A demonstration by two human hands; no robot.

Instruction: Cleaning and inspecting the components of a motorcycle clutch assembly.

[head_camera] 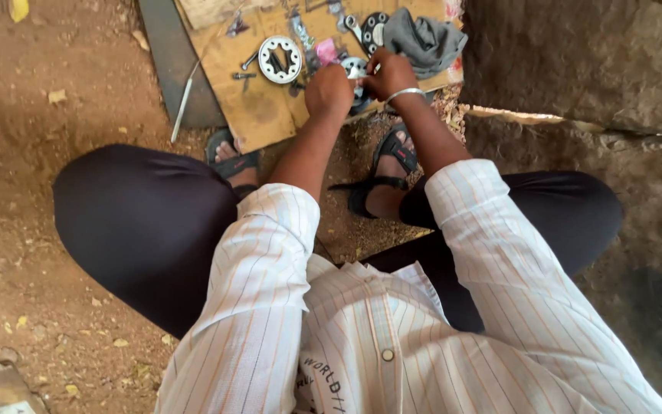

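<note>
I squat over a brown cardboard sheet [258, 111] laid on the dirt. My left hand [329, 90] and my right hand [389, 73] are close together, both closed around a round metal part [355, 69] that shows between them. Most of that part is hidden by my fingers. A silver bangle [406, 93] sits on my right wrist. A round metal plate with holes [280, 59] lies on the cardboard to the left of my hands.
A grey cloth [423, 40] lies at the far right of the cardboard beside a dark toothed disc [375, 29]. Bolts and small tools are scattered near the plate. A thin rod [183, 100] lies at the cardboard's left. A rough stone block [576, 61] stands right.
</note>
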